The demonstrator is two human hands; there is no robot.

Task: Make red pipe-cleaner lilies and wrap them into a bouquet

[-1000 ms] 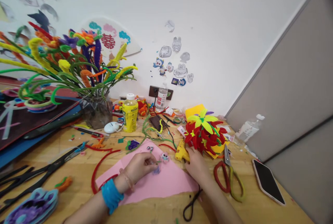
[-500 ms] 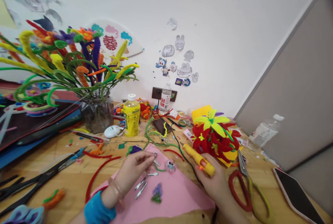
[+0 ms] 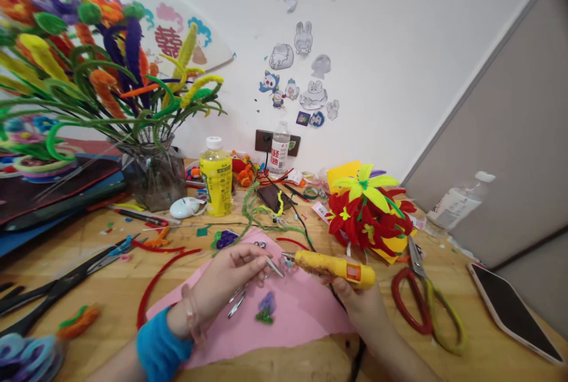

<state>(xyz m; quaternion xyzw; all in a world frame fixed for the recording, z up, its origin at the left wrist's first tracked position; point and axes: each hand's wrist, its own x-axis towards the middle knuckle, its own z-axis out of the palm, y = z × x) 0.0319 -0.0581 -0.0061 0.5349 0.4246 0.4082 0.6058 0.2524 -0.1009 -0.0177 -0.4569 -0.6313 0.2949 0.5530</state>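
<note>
A small silver clip (image 3: pixel 276 267) is pinched between the fingertips of my left hand (image 3: pixel 242 272), above the pink sheet (image 3: pixel 293 317). My right hand (image 3: pixel 359 305) is wrapped round a yellow glue gun (image 3: pixel 332 267), whose nozzle points left, close to the clip. Behind the nozzle, a small pink piece on the sheet is partly hidden. A purple and green fuzzy flower (image 3: pixel 266 307) lies on the sheet below my hands. More silver clips (image 3: pixel 236 304) lie beside my left hand, partly covered by it.
Red-and-yellow-handled scissors (image 3: pixel 417 305) and a phone (image 3: pixel 512 311) lie at the right, near a red fuzzy bouquet (image 3: pixel 370 216). Black scissors (image 3: pixel 62 287) rest at the left. A yellow bottle (image 3: pixel 216 178) and a vase (image 3: pixel 155 178) stand behind. The gun's black cord crosses the table.
The glue gun has swung level and moved left, its nozzle now beside the clip in my left hand. The clip now points down to the right. The view has shifted slightly.
</note>
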